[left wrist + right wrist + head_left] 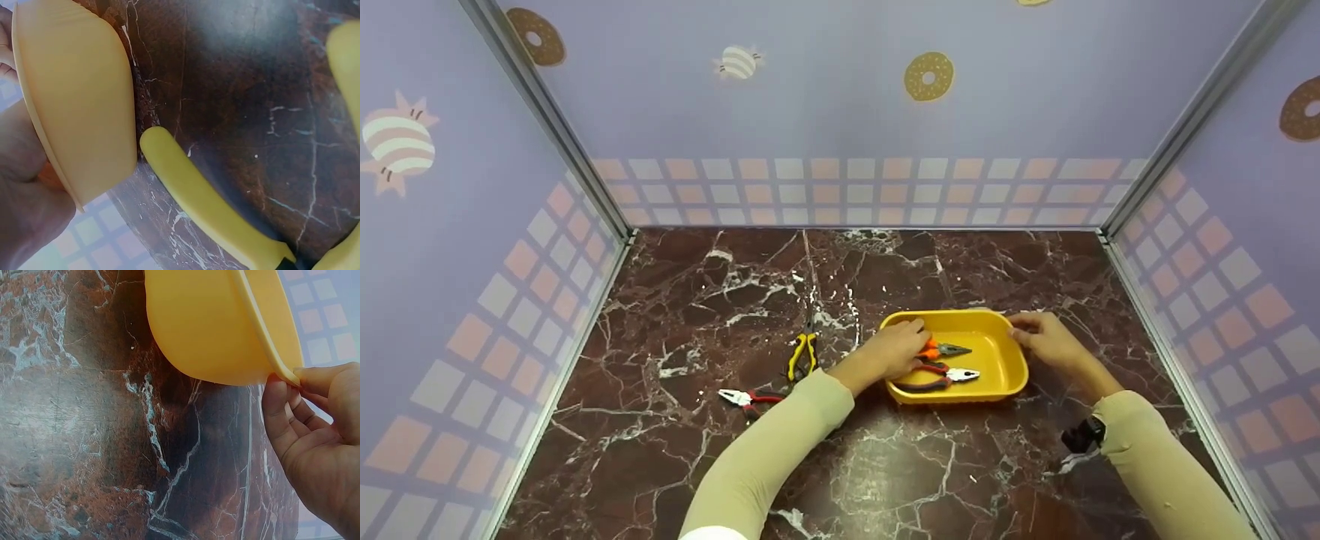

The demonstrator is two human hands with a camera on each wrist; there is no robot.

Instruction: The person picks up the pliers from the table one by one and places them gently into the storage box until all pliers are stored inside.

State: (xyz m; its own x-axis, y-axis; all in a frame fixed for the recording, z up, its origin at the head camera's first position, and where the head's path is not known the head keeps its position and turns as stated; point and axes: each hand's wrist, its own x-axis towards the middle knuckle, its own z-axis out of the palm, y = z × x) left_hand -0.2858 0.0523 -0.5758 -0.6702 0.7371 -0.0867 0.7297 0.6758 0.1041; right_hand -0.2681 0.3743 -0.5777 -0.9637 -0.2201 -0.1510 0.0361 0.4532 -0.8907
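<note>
My right hand (1046, 341) pinches the right rim of a yellow plastic basin (1001, 360) between thumb and fingers, as the right wrist view also shows. Over the basin's left side reaches my left hand (896, 349), its curled fingers on the orange handles of needle-nose pliers (956, 349). The palm hides most of those handles; the grey jaws point right over the basin floor. Nearer the front of the basin lie combination pliers (960, 375) with red and black handles. In the left wrist view, the left hand (28, 180) is bent across the basin's rim.
Left of the basin, yellow-handled long-nose pliers (802, 356) lie on the dark marbled table (885, 465). Red-handled pliers (739, 397) lie farther left, partly hidden by the left sleeve (780, 442). Patterned panels (840, 112) wall in the table at the back and sides.
</note>
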